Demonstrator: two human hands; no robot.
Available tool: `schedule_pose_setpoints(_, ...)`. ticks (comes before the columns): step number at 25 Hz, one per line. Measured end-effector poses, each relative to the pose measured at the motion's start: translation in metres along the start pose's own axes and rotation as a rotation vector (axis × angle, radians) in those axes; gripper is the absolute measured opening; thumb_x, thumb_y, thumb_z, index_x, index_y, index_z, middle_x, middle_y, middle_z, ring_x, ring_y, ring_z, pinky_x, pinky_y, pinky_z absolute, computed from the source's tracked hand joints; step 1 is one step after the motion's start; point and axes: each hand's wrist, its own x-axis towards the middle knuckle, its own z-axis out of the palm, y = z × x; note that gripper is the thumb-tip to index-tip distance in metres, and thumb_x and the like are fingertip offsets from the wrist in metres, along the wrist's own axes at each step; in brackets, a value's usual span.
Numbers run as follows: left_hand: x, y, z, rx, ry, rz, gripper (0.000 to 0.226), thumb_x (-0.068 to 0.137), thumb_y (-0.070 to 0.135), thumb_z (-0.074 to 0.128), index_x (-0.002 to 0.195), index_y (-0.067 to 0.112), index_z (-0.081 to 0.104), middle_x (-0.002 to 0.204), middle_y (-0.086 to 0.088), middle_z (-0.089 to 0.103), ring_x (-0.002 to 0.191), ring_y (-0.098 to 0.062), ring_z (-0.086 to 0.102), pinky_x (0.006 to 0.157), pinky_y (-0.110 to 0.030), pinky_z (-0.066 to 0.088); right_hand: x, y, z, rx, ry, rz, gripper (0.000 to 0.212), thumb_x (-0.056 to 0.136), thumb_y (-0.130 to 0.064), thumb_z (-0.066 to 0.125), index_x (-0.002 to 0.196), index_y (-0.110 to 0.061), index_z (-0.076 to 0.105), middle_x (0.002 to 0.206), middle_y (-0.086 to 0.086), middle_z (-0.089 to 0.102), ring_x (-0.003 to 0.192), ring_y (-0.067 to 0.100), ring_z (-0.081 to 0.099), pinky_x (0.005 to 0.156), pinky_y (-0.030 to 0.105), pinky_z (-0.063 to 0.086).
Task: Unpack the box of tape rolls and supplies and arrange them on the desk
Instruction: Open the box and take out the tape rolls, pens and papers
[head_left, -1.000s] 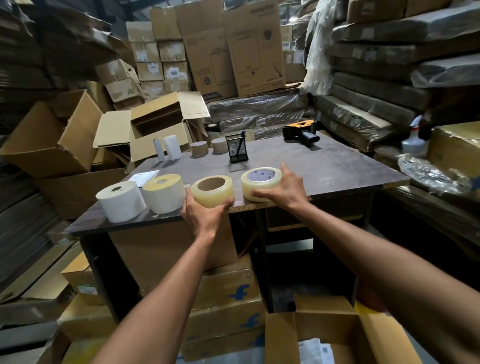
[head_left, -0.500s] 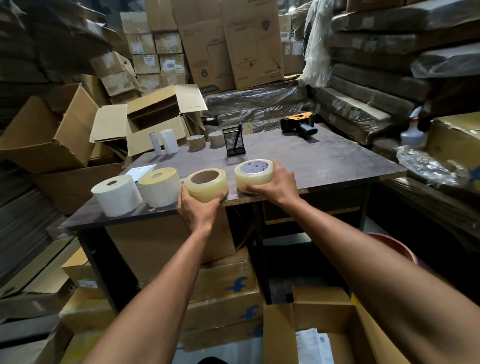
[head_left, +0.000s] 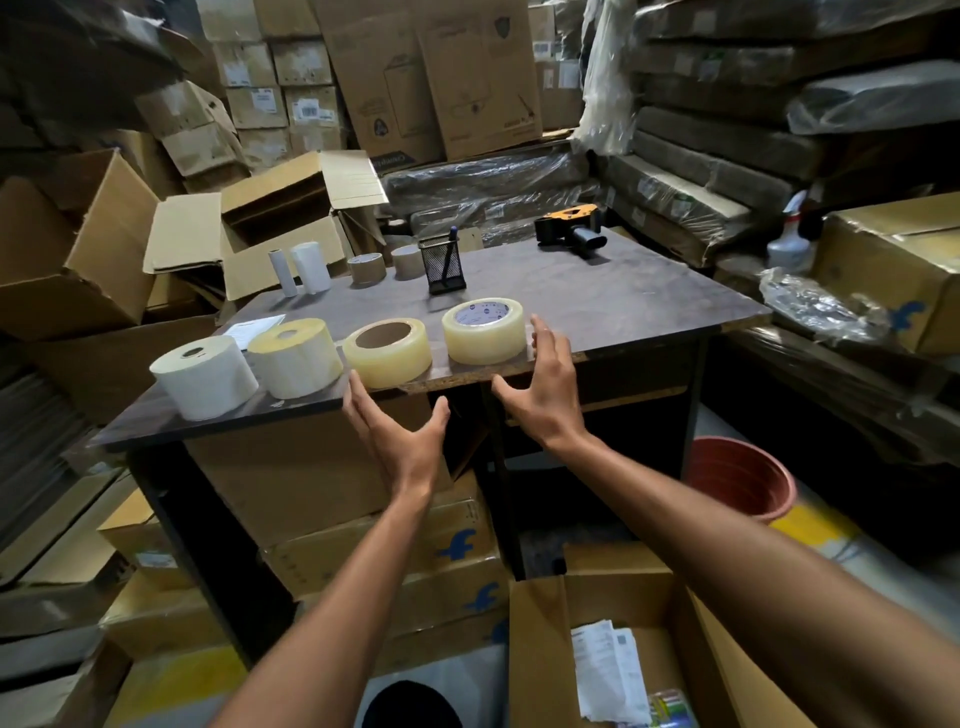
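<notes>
Head view is showing both hands hovering with fingers spread and holding nothing just below the centre of the frame: the left hand (head_left: 397, 439) is sitting under the open-cored clear tape roll (head_left: 387, 352), fingertips close to its near side, and the right hand (head_left: 543, 387) is cupping toward the labelled clear tape roll (head_left: 484, 330), one finger lying just beside its right flank. Those two rolls are standing in a row with a cream roll (head_left: 294, 357) and a white roll (head_left: 204, 375) along the near edge of the desk (head_left: 623, 301), left of centre. The open box (head_left: 613, 644) is waiting at the lower right, papers (head_left: 608, 670) showing inside. I would judge the row as set, so the good move is drawing both hands away cleanly without brushing the rolls, since they are sitting close to the edge and a nudge could tip one off. Then reaching down into the box for whatever is left looks sensible.
</notes>
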Motion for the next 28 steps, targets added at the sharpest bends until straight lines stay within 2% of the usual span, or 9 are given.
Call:
schedule_pose_setpoints(3,-0.05,-0.013,0.005,-0.053,-0.039,-0.043,0.074,0.076,0.023,0.081,0.141,0.022,0.046,0.136,-0.001,0.048,0.124,-0.015,0.049,0.098,-0.027,0.043,-0.043,0.017,-0.01,0.103,0.034,-0.061,0.05,0.08,-0.017,0.072,0.126,-0.019,0.052,0.12,0.0,0.044,0.105,0.005,0.052,0.091,0.015,0.048)
schedule_pose_setpoints(5,-0.073,-0.033,0.012,-0.034,-0.227,-0.139,0.038,0.08,0.024,0.078,0.116,0.025,0.065,0.108,0.006,0.067,0.105,-0.015,0.063,0.087,-0.027,0.05,-0.073,0.038,-0.015,0.072,-0.019,-0.05,0.04,0.083,-0.016,0.07,0.121,-0.019,0.056,0.117,-0.001,0.049,0.103,0.004,0.054,0.089,0.008,0.043)
schedule_pose_setpoints(7,-0.097,-0.05,0.017,-0.075,-0.448,-0.272,0.018,0.083,0.019,0.077,0.099,0.023,0.07,0.083,0.005,0.072,0.083,-0.011,0.069,0.075,-0.028,0.054,-0.104,0.073,-0.016,0.017,-0.108,0.013,0.036,0.085,-0.018,0.067,0.12,-0.02,0.057,0.115,-0.002,0.053,0.103,0.005,0.056,0.091,0.015,0.047)
schedule_pose_setpoints(10,-0.133,-0.072,0.02,-0.053,-0.643,-0.421,0.018,0.085,0.003,0.072,0.103,0.006,0.068,0.074,-0.003,0.066,0.064,-0.003,0.062,0.062,-0.01,0.049,-0.148,0.123,-0.021,-0.043,-0.234,0.163,0.036,0.086,-0.021,0.064,0.121,-0.023,0.057,0.114,-0.004,0.055,0.103,0.009,0.059,0.091,0.032,0.053)
schedule_pose_setpoints(13,-0.171,-0.107,0.026,0.029,-0.778,-0.491,0.024,0.082,0.0,0.073,0.105,-0.003,0.068,0.067,-0.004,0.062,0.06,-0.007,0.059,0.061,-0.016,0.048,-0.186,0.165,-0.029,-0.09,-0.333,0.326,0.039,0.083,-0.018,0.064,0.121,-0.021,0.057,0.113,0.0,0.059,0.103,0.016,0.06,0.089,0.034,0.052)
schedule_pose_setpoints(18,-0.226,-0.141,0.044,0.168,-0.91,-0.536,0.03,0.077,0.018,0.08,0.105,0.01,0.072,0.082,0.0,0.073,0.082,-0.014,0.07,0.078,-0.03,0.057,-0.23,0.23,-0.042,-0.163,-0.436,0.678,0.025,0.079,-0.02,0.068,0.101,-0.015,0.059,0.094,0.004,0.068,0.086,0.024,0.064,0.073,0.029,0.048)
schedule_pose_setpoints(20,-0.245,-0.146,0.054,0.197,-0.971,-0.561,0.028,0.077,0.018,0.08,0.103,0.014,0.071,0.088,-0.001,0.073,0.083,-0.013,0.069,0.075,-0.022,0.056,-0.248,0.25,-0.047,-0.174,-0.455,0.781,0.021,0.081,-0.02,0.07,0.096,-0.016,0.057,0.092,0.003,0.065,0.086,0.023,0.061,0.071,0.025,0.039)
schedule_pose_setpoints(23,-0.274,-0.163,0.074,0.273,-1.057,-0.587,0.025,0.078,0.018,0.078,0.101,0.018,0.069,0.089,-0.003,0.072,0.073,-0.003,0.063,0.054,-0.004,0.042,-0.273,0.288,-0.047,-0.2,-0.473,0.935,0.034,0.082,-0.023,0.072,0.111,-0.008,0.062,0.108,0.013,0.069,0.104,0.031,0.063,0.083,0.029,0.045)
schedule_pose_setpoints(28,-0.33,-0.218,0.119,0.415,-1.174,-0.617,0.032,0.077,0.022,0.08,0.108,0.017,0.069,0.094,-0.007,0.074,0.075,-0.008,0.063,0.055,-0.001,0.04,-0.321,0.364,-0.025,-0.192,-0.537,1.148,0.035,0.085,-0.027,0.069,0.114,-0.007,0.066,0.117,0.016,0.069,0.113,0.032,0.062,0.092,0.031,0.046)
